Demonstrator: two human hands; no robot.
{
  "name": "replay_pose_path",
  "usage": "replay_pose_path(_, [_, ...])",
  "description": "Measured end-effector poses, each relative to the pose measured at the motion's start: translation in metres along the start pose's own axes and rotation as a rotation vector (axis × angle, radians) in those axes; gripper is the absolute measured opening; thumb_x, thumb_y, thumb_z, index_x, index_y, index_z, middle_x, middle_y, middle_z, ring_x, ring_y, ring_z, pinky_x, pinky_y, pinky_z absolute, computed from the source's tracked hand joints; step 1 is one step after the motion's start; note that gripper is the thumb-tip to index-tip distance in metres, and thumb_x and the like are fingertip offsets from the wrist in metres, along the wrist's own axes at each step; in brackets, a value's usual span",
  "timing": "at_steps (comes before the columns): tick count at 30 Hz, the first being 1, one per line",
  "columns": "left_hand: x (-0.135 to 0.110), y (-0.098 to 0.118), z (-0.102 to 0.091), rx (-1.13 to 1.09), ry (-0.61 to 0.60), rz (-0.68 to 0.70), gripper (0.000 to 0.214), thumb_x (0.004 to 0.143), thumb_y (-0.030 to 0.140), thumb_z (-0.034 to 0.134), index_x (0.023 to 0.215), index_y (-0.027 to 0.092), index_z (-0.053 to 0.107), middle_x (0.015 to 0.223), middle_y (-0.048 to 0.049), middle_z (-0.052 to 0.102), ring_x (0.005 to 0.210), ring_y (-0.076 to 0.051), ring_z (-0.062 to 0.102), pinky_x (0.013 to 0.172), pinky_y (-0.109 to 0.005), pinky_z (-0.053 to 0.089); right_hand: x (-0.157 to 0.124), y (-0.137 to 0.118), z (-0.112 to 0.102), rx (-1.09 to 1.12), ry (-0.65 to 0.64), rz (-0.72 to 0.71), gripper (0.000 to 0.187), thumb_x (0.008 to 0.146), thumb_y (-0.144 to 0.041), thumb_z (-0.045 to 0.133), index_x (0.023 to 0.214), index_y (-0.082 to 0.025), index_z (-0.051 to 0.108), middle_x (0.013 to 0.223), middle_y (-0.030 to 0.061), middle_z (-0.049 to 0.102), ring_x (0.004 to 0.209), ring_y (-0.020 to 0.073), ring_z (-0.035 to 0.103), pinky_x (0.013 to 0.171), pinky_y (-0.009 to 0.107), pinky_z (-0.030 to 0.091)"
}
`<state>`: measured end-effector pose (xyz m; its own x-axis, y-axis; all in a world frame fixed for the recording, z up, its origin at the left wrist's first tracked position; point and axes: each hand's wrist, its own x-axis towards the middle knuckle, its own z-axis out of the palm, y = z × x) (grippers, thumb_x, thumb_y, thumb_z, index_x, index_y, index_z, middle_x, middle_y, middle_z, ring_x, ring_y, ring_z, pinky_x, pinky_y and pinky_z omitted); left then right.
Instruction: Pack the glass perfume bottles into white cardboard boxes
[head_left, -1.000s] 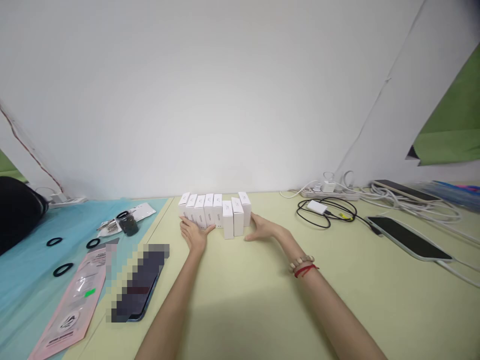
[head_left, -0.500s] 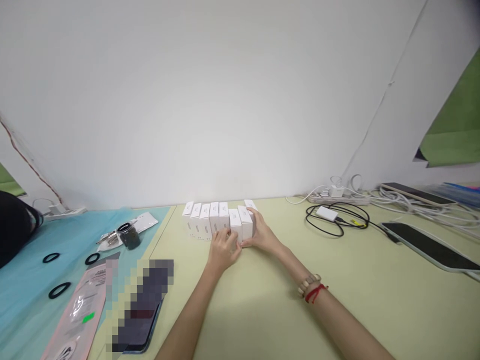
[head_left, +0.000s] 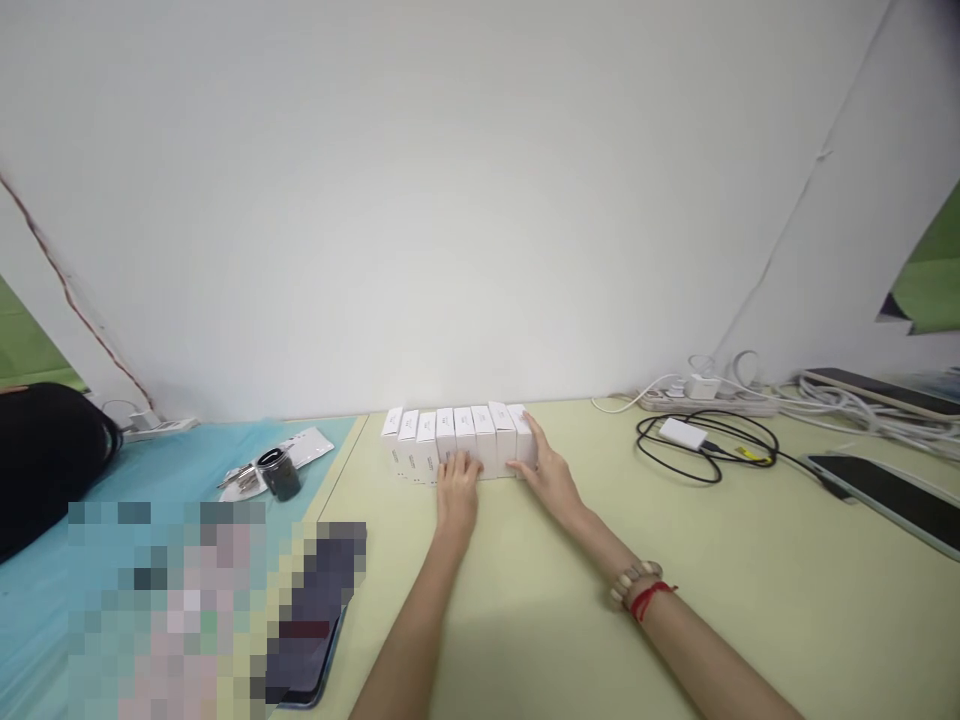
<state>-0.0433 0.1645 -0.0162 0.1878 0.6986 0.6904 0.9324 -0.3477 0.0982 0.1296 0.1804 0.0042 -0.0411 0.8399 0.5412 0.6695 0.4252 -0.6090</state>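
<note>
Several small white boxes (head_left: 465,440) stand upright side by side in a row, close to the wall. My left hand (head_left: 457,490) is open, its fingertips laid against the fronts of the middle boxes. At the right end of the row, my right hand (head_left: 553,478) grips the last white box (head_left: 519,425), thumb at its front and fingers along its right side. Small printing shows on the tops and on some fronts. My left fingers hide the lower fronts of the middle boxes.
A dark phone (head_left: 311,625), partly pixelated, lies at front left. A dark jar (head_left: 278,475) stands on blue sheeting (head_left: 45,590). To the right are a coiled black cable (head_left: 679,475), a white adapter (head_left: 682,433), a power strip (head_left: 705,402) and another phone (head_left: 892,495).
The boxes under my hands have moved back into line with the others. My left fingers have spread from a curled grip on one box. The view has shifted left.
</note>
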Motion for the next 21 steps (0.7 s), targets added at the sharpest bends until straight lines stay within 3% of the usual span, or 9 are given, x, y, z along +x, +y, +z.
replay_pose_path(3, [0.0, 0.0, 0.001, -0.012, 0.018, -0.034, 0.018, 0.079, 0.004, 0.042, 0.078, 0.018, 0.054, 0.079, -0.0046, 0.052, 0.074, -0.019, 0.051, 0.066, -0.034, 0.042, -0.003, 0.007, 0.004, 0.017, -0.035, 0.152, 0.083, 0.078, -0.044, 0.049, 0.141, -0.019, 0.0, 0.095, 0.0059, 0.064, 0.076, 0.0231, 0.061, 0.067, 0.033, 0.046])
replay_pose_path(9, [-0.003, 0.007, -0.01, -0.071, 0.063, -0.026, 0.008, 0.079, 0.011, 0.046, 0.078, 0.018, 0.051, 0.079, -0.0052, 0.052, 0.073, -0.019, 0.053, 0.066, -0.033, 0.044, -0.007, 0.015, 0.008, -0.12, -0.118, 0.207, 0.062, 0.076, -0.045, 0.052, 0.129, -0.017, 0.036, 0.096, 0.0093, 0.065, 0.085, 0.0241, 0.06, 0.069, 0.028, 0.041])
replay_pose_path(17, [-0.035, 0.037, -0.045, -0.171, 0.049, 0.025, 0.007, 0.078, 0.015, 0.046, 0.082, 0.019, 0.048, 0.077, -0.0026, 0.051, 0.071, -0.016, 0.054, 0.063, -0.028, 0.046, -0.026, 0.001, -0.01, -0.148, -0.029, 0.294, 0.033, 0.074, -0.035, 0.05, 0.101, -0.016, 0.052, 0.086, 0.0084, 0.065, 0.077, 0.0201, 0.06, 0.059, 0.024, 0.039])
replay_pose_path(21, [-0.063, 0.059, -0.067, -0.332, -0.019, -0.012, 0.025, 0.077, 0.022, 0.049, 0.101, 0.02, 0.046, 0.088, -0.0045, 0.054, 0.081, -0.018, 0.056, 0.071, -0.032, 0.048, -0.049, -0.008, -0.029, -0.168, -0.007, 0.327, 0.032, 0.072, -0.038, 0.052, 0.097, -0.017, 0.052, 0.084, 0.0087, 0.065, 0.074, 0.0211, 0.059, 0.057, 0.025, 0.037])
